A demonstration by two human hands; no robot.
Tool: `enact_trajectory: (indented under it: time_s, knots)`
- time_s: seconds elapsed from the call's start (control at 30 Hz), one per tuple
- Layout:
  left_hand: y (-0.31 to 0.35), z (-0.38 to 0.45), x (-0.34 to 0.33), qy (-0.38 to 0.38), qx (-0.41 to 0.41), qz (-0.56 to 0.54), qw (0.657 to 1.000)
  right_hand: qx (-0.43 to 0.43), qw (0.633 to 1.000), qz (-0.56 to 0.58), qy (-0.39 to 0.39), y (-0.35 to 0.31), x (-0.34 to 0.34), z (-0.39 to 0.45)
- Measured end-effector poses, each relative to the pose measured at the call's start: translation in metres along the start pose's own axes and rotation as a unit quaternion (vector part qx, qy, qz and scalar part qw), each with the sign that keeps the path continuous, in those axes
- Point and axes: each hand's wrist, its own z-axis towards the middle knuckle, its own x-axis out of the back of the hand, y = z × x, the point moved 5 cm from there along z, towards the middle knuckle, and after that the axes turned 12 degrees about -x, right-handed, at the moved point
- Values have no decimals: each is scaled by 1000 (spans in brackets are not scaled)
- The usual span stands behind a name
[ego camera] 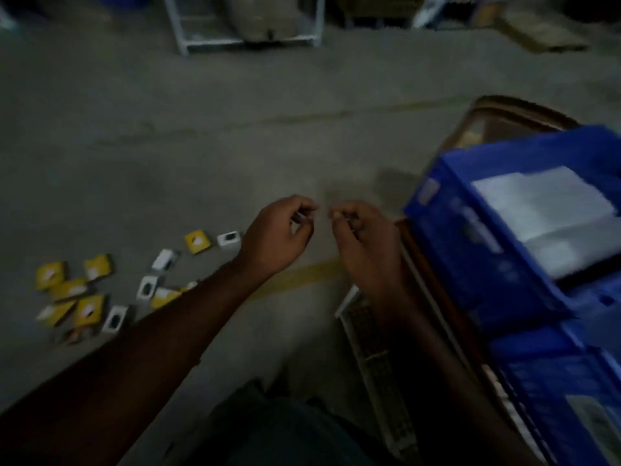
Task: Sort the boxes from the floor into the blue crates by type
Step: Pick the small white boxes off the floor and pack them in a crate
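Small boxes (100,290) scattered on the grey floor (235,146) at lower left, yellow ones and white ones mixed together, some overlapping, a few lying apart further right toward the hands. One yellow box (198,242) and one white box (229,239) sitting just beside the left wrist, not touching as far as can be made out.

Blue crates over on the right: upper crate (487,237) with white stuff inside, too blurred to call boxes or bags. Second blue crate (554,391) below it, nearer the camera, contents hard to read.

Left hand (279,235) and right hand (364,240) held close together above the floor, between the box pile and the crates. Fingers curled on both, fingertips nearly meeting. Maybe something thin pinched in each, maybe nothing, blur too heavy to tell.

Yellow painted line (302,275) running across the floor under the hands. White grid-like panel (373,358) lying flat next to the crates, brown cardboard (504,112) poking out behind the upper crate. White metal rack (245,25) with a big sack in it, far back at the top. Left forearm crossing over the near edge of the box pile, hiding a couple of boxes.
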Motion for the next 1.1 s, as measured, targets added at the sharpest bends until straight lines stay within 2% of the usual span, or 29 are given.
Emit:
enact_trajectory:
  time_s: [0.13,0.27,0.4,0.53,0.63,0.73,0.93,1.1]
  knots:
    - [-59,-105,80,50,122,28,991,20,987,10,-160,-20,-116,-40]
    - [-98,-203,154,103,221,43,969,38,966,17,-254,-42,-219,-88]
    - [-130,-306,238,184,324,81,924,60,939,-7,-340,-68,-313,-145]
    - [-158,-380,295,249,408,125,869,73,907,-33,-413,-86,-376,-175]
    - [-173,-415,308,265,473,122,831,89,888,-53,-447,-88,-416,-173]
    - [-180,-435,312,295,501,138,802,84,875,-76,-471,-81,-458,-165]
    - [-205,-440,307,284,575,188,744,75,837,-110,-531,-59,-532,-139]
    - [-219,-435,301,292,607,192,714,77,802,-143,-574,-55,-577,-128]
